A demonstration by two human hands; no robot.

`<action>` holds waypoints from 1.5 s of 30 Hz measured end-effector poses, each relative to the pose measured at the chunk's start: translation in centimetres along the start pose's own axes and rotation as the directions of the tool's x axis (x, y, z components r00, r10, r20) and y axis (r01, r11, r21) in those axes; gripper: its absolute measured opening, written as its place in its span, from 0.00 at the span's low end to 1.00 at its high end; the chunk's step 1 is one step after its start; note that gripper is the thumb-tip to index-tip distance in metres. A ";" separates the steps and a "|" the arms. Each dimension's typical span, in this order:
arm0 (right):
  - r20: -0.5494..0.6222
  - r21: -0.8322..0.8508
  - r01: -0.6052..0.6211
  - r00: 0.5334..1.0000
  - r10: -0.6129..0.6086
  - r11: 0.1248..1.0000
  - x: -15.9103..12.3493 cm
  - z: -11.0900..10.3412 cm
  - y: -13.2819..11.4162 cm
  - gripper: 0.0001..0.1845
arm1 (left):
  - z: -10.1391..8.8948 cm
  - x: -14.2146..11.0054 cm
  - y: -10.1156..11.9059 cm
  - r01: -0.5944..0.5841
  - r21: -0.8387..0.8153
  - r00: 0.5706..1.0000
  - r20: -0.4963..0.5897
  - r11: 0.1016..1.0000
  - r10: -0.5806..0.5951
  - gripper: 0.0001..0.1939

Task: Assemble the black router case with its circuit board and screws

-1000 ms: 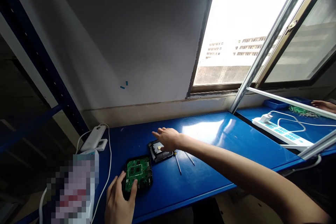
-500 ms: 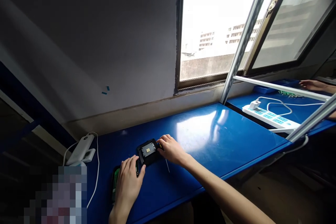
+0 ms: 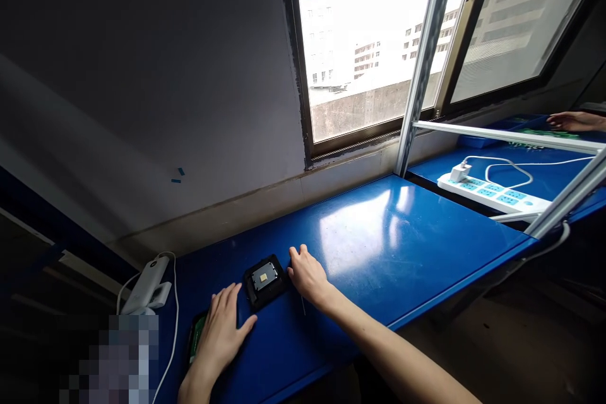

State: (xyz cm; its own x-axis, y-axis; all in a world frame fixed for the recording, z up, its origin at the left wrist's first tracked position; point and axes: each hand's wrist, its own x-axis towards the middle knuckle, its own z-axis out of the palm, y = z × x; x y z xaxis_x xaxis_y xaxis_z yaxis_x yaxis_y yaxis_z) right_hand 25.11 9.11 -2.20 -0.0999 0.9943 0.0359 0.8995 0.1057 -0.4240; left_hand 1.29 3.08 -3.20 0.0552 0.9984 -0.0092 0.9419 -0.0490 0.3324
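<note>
- The person's left hand [image 3: 221, 328], fingers spread and thumb apart, reaches over a green circuit board [image 3: 199, 332]; whether it touches the board cannot be told.
- Beyond the left hand, between it and the right, a black casing [image 3: 273, 292] lies on the blue table [image 3: 426, 252], a small pale pad [image 3: 264, 278] on its metal plate [image 3: 271, 271].
- The right hand [image 3: 307, 274], fingers curled, sits just beside the casing; what it grips, if anything, cannot be told.
- A thin metal shaft [image 3: 303, 307] shows below the right hand.
- Past the left hand, to its left, stands a white device [image 3: 148, 283].
- Far right of the right hand lies a white power strip [image 3: 495, 194].
- Farther still, a co-worker's hand [image 3: 575, 120] hovers by green pieces.
</note>
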 end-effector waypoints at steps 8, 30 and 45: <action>-0.147 0.237 0.023 0.989 0.013 0.971 1.6 0.9 0.1 0.23 | -0.7 6.0 2.8 -0.140 -0.074 0.973 0.174 0.987 0.151 0.59; -0.656 0.629 0.457 0.746 0.113 0.629 1.5 1.2 1.8 0.24 | 1.9 -3.8 5.7 0.050 -0.192 0.970 0.245 0.980 -0.002 0.58; -0.777 0.275 0.710 0.561 -0.285 0.648 -1.2 1.4 0.0 0.28 | 4.4 -5.6 7.3 0.029 -0.203 0.987 0.159 0.979 0.003 0.48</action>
State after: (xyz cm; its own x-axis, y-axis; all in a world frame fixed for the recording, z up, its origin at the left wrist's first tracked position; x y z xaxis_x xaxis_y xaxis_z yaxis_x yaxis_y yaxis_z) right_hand 24.63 7.92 -3.46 0.0185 0.5358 0.8441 0.3951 0.7716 -0.4985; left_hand 9.35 -2.99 -4.90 0.1101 0.9814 -0.1575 0.8561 -0.0131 0.5167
